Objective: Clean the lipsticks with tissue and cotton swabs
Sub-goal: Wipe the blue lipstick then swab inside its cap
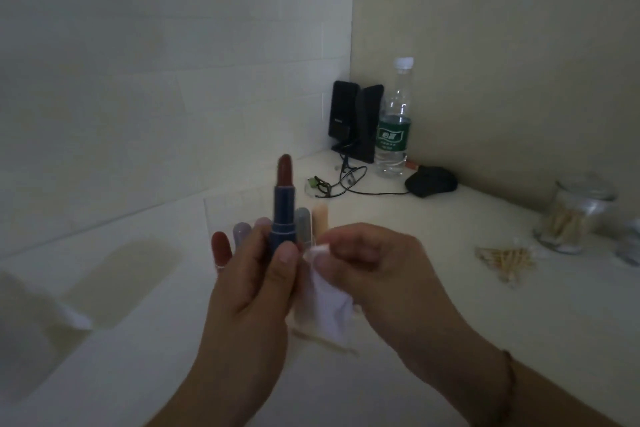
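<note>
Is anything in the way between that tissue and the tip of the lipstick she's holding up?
Nothing visible. The left hand holds the lipstick upright with its reddish tip bare above the fingers. The right hand pinches the tissue just beside the tube's base, with only open air between them.

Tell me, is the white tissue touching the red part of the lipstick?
Apart. The head view shows the tissue pinched in the right hand, low beside the blue tube, while the lipstick has its red tip standing bare well above it.
</note>
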Demonstrator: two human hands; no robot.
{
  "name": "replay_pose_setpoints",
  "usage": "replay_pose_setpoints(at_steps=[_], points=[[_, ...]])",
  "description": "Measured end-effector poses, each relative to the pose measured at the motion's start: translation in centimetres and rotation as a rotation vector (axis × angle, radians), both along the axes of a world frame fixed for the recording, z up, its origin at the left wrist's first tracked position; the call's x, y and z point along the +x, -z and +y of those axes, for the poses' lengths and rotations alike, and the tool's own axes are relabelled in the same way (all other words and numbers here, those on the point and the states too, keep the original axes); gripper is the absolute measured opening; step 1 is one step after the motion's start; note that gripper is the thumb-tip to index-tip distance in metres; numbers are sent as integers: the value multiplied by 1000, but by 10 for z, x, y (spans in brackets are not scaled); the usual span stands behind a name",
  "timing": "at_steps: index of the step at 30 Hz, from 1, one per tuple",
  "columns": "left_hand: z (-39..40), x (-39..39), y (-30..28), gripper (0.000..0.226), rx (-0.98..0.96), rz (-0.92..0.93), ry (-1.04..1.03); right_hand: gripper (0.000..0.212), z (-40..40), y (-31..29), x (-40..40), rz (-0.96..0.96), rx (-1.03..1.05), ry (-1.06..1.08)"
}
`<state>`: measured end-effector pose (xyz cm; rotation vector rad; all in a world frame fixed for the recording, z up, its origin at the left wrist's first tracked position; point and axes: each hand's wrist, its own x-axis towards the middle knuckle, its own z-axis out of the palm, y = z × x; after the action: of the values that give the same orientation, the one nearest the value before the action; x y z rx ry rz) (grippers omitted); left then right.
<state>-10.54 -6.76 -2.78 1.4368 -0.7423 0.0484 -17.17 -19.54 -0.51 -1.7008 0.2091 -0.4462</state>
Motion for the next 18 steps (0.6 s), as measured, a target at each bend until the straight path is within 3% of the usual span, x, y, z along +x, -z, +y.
replay_pose_setpoints(at_steps=[3,7,8,12,15,18], points=[[2,5,-1,32,-46,-20,-90,18,5,2,-1,160,-123,-115],[1,7,-1,36,-18,-23,-102,15,11,14,-1,188,-866,16],[1,6,0,35,-11,-18,-94,19,9,13,-1,185,-947,47],[-2,7,2,31,-62,85,-44,19,-29,-1,0,197,-944,262],[-4,7,0,33,-106,158,-27,10,-100,-8,-6,478,-1004,419],[-4,7,1,19,-133,240,-6,12,-163,-4,-22,688,-1060,551]])
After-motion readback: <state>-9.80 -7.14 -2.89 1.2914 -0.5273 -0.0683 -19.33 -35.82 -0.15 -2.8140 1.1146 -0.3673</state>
